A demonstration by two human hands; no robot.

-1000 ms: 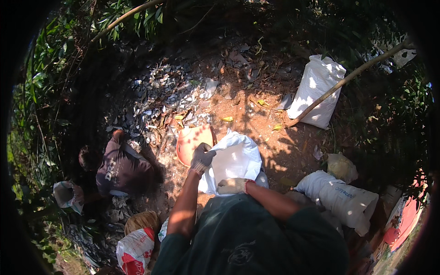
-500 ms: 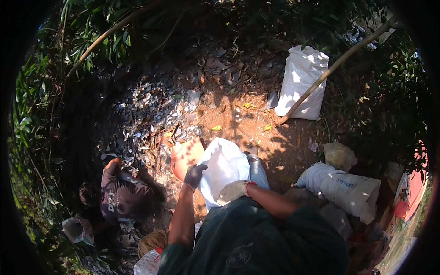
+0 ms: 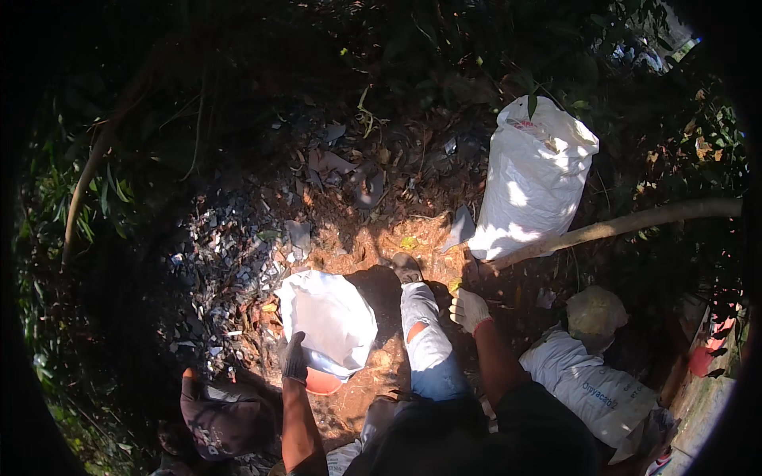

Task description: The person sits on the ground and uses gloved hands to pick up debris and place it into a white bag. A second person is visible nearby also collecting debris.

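My left hand (image 3: pixel 294 358), in a dark glove, grips the near-left rim of an open white sack (image 3: pixel 361 313). The sack's mouth faces up, and its inside looks white. An orange plastic piece (image 3: pixel 324 382), perhaps a basin or dustpan, shows under the sack's near edge; the rest of it is hidden. My right hand (image 3: pixel 470 310), in a white glove, is off the sack, to the right of my bent leg (image 3: pixel 429 341). Its fingers look loosely apart, with nothing visible in them. A yellow leaf (image 3: pixel 454 285) lies just beyond its fingertips.
A full white sack (image 3: pixel 536 178) stands at the far right, with a thick branch (image 3: pixel 619 230) across its base. Broken shards (image 3: pixel 226 266) litter the ground left. Another person (image 3: pixel 226 416) crouches at lower left. More filled sacks (image 3: pixel 591 385) lie at right.
My right hand has left the sack and moved right, past my leg. My left hand has shifted the sack left, over the orange piece. My leg shows more, and the view has shifted.
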